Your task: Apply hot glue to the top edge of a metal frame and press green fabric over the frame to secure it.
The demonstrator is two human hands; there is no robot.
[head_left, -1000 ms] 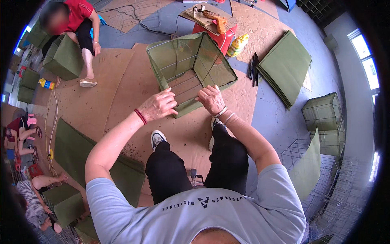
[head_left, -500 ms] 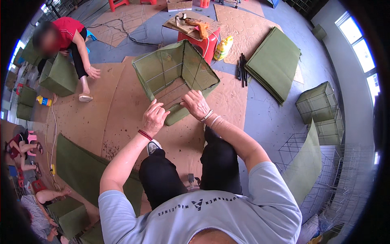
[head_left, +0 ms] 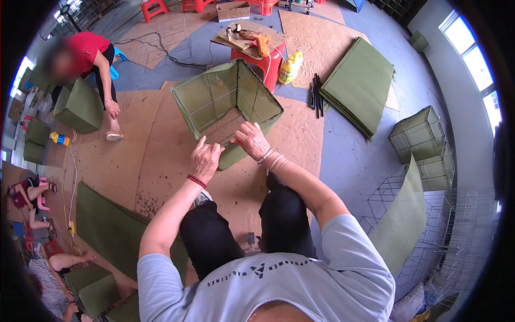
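In front of my knees a wire-framed box covered in green fabric (head_left: 212, 90) stands on brown cardboard, its open side toward me. My left hand (head_left: 206, 161) is closed at the near left corner, thumb and fingers pinching the fabric edge along the wire rim. A little to its right, my right hand (head_left: 250, 140) is closed on the same near edge, fingers bent over the rim. Below and between the hands a flap of the green fabric hangs over the box's near side. The fingertips partly hide the edge they grip.
Beyond the box, an orange glue gun (head_left: 262, 45) lies on a board on a red stool (head_left: 274, 64), beside a yellow-white bag (head_left: 291, 68). Green sheets (head_left: 358, 86) are stacked at right, black strips (head_left: 316, 96) beside them. Wire frames (head_left: 429, 231) stand lower right. A co-worker (head_left: 88, 53) sits far left.
Both hands keep to the near rim, with the right hand shifted slightly left along it. The box appears slightly lower and further left. The co-worker's hand has dropped toward their leg.
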